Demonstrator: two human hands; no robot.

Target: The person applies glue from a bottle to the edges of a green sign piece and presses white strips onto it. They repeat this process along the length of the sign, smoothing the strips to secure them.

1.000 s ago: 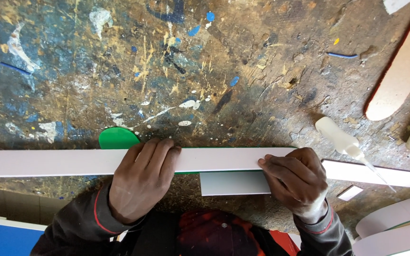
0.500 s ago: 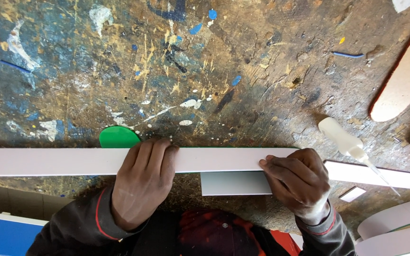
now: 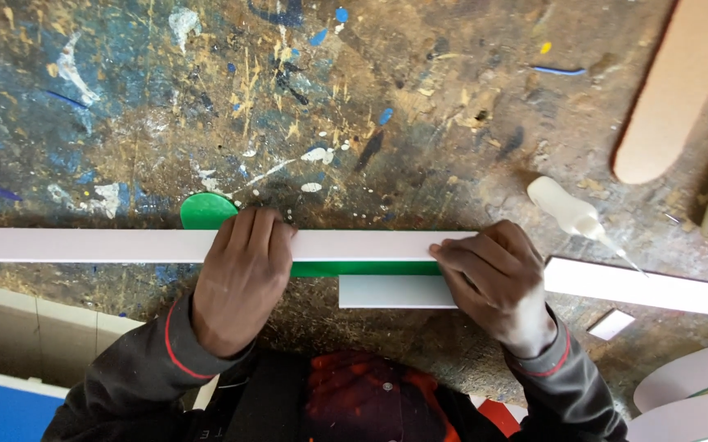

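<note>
Both hands bare: left hand (image 3: pixel 239 278), right hand (image 3: pixel 497 282). Dark grey long sleeves (image 3: pixel 137 376) with thin red piping near the cuffs. Red and black garment (image 3: pixel 354 401) at chest, small metal stud on it.

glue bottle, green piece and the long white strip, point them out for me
glue bottle (image 3: pixel 562 206), head view, on its white body
green piece (image 3: pixel 205 211), head view, on its rounded end above the strip
long white strip (image 3: pixel 84 245), head view, on its bare left stretch

A long white strip (image 3: pixel 108 245) lies flat across the green piece (image 3: pixel 206 211), pressed down.
</note>
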